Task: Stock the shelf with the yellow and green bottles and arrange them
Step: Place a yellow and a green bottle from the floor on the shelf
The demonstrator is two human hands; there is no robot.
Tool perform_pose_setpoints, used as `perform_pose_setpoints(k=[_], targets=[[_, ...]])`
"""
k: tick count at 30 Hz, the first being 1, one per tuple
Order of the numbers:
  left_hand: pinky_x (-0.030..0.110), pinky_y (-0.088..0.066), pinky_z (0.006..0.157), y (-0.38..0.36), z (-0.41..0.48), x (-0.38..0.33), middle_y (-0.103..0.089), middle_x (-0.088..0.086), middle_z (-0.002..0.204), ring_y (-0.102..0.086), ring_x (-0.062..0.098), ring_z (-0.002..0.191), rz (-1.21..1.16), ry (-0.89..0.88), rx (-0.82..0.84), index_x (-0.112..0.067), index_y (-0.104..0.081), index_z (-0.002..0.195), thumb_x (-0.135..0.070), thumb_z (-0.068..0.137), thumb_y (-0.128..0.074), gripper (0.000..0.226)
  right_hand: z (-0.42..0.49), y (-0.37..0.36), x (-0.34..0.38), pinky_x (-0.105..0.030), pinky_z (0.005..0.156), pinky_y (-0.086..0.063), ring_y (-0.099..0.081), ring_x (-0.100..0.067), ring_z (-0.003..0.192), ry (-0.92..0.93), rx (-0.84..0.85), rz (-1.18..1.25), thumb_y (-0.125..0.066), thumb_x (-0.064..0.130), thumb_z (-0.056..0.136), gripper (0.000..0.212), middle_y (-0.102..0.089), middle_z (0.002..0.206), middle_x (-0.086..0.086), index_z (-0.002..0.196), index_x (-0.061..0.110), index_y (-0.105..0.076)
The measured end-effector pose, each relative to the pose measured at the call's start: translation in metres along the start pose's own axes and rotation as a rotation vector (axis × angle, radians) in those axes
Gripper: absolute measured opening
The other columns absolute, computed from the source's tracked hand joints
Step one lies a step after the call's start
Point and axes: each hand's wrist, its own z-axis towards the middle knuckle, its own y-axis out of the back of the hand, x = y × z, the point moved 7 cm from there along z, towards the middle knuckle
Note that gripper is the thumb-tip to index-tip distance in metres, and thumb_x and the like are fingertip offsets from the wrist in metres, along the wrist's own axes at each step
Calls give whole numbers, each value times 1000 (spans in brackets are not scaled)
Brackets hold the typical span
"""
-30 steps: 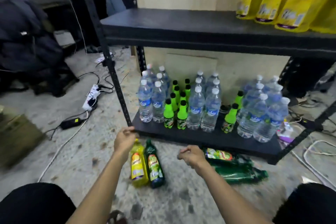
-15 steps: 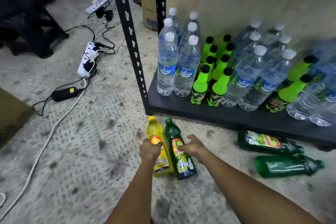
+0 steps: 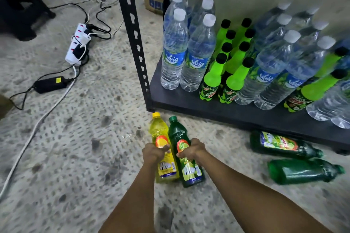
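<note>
A yellow bottle (image 3: 159, 128) and a dark green bottle (image 3: 177, 131) lie side by side on the floor, caps toward the shelf. My left hand (image 3: 153, 152) is closed around the yellow bottle's middle. My right hand (image 3: 192, 150) is closed around the green bottle's middle. Two more dark green bottles (image 3: 282, 144) (image 3: 303, 171) lie on the floor to the right, untouched. The black bottom shelf board (image 3: 189, 101) stands just beyond the bottles, a bare strip along its front edge.
On the shelf stand several clear water bottles (image 3: 174, 53) and several bright green soda bottles (image 3: 213, 79). A black upright post (image 3: 134, 39) marks the shelf's left corner. Power strips (image 3: 77, 43), an adapter (image 3: 50, 85) and cables lie on the floor at left.
Both hands dropped from near the shelf edge onto the two bottles on the floor and closed on them. My view tilted down and closer; the upper shelf is out of sight.
</note>
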Motion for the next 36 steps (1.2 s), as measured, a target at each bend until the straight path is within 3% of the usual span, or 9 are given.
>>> perform_pose_setpoints(k=[5, 11, 16, 19, 22, 27, 30, 32, 36], targets=[[33, -47, 66, 3, -47, -19, -69, 19, 105, -66, 32, 92, 87, -61, -42, 3, -59, 112, -41, 75, -82, 62, -35, 26, -22, -37, 87, -57, -66, -24, 102, 68, -79, 128, -93, 19, 59, 69, -67, 112, -5, 118, 16, -57], [31, -49, 73, 13, -152, -90, -71, 8, 101, -67, 29, 93, 41, -382, -65, -11, -55, 112, -36, 73, -85, 55, -112, 137, -45, -41, 91, -57, -71, -14, 92, 300, -158, 398, -94, 15, 53, 71, -73, 96, 6, 114, 20, -59], [38, -56, 86, 29, -262, -195, -75, -4, 95, -71, 17, 91, -13, -714, -11, -31, -55, 109, -56, 43, -92, 79, -223, 298, -49, -31, 99, -52, -64, -8, 112, 570, -349, 435, -94, 39, 46, 90, -68, 117, 14, 127, 32, -55], [45, -53, 94, 36, -358, -272, -75, -5, 101, -71, 16, 98, -65, -893, 24, -38, -54, 107, -70, 28, -87, 91, -315, 400, -62, -34, 101, -51, -61, -9, 119, 720, -491, 477, -93, 48, 47, 105, -63, 131, 10, 139, 26, -48], [41, -54, 91, 46, -478, -338, -73, -10, 103, -69, 12, 98, -81, -1098, 6, -35, -56, 118, -60, 40, -89, 88, -407, 487, -81, -16, 81, -53, -62, -3, 106, 846, -649, 507, -93, 34, 59, 83, -62, 120, 12, 130, 28, -50], [44, -58, 86, 65, -612, -440, -75, -9, 101, -72, 11, 92, -238, -1332, 16, -31, -61, 120, -59, 38, -92, 92, -501, 604, -107, -16, 56, -56, -68, -13, 104, 927, -922, 528, -92, 41, 54, 92, -66, 121, 2, 136, 30, -53], [43, -57, 87, 73, -648, -501, -74, -11, 104, -71, 13, 97, -325, -1412, -43, -31, -60, 119, -67, 41, -88, 90, -527, 663, -115, -29, 75, -62, -67, -16, 108, 922, -1037, 598, -92, 51, 41, 108, -65, 124, 2, 139, 32, -49], [37, -54, 86, 74, -664, -538, -71, -8, 107, -69, 18, 101, -366, -1431, -72, -27, -58, 124, -53, 53, -91, 83, -534, 698, -115, -40, 86, -60, -69, -17, 105, 934, -1090, 614, -92, 51, 39, 105, -67, 120, 2, 134, 33, -52], [35, -48, 86, 76, -676, -592, -66, 6, 123, -63, 27, 113, -424, -1416, -168, -15, -53, 135, -36, 69, -88, 78, -536, 747, -102, -40, 86, -59, -67, -20, 105, 922, -1118, 649, -92, 26, 62, 90, -63, 123, -1, 140, 26, -48]])
